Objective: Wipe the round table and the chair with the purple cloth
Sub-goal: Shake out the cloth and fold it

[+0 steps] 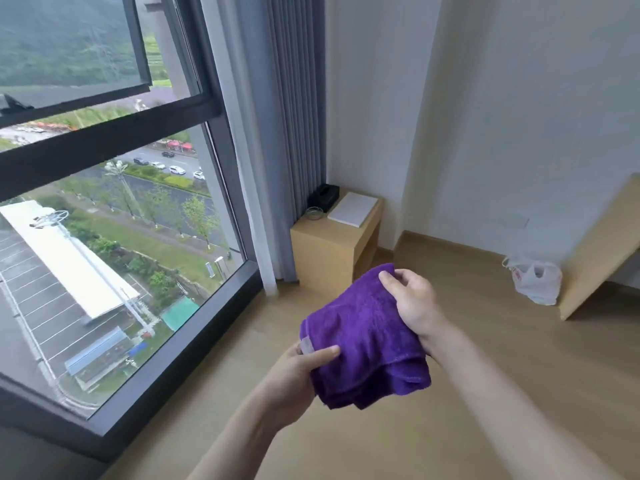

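Note:
A folded purple cloth (363,336) hangs in the air in front of me, above the wooden floor. My left hand (298,372) grips its lower left edge, thumb on top near a small grey label. My right hand (414,303) holds its upper right corner, fingers curled over the fabric. Neither a round table nor a chair is in view.
A large window (104,202) fills the left side, with grey curtains (287,133) beside it. A small wooden side cabinet (332,251) stands in the corner, carrying a black box, a glass dish and a white board. A white plastic bag (535,278) lies by a slanted wooden panel (602,247).

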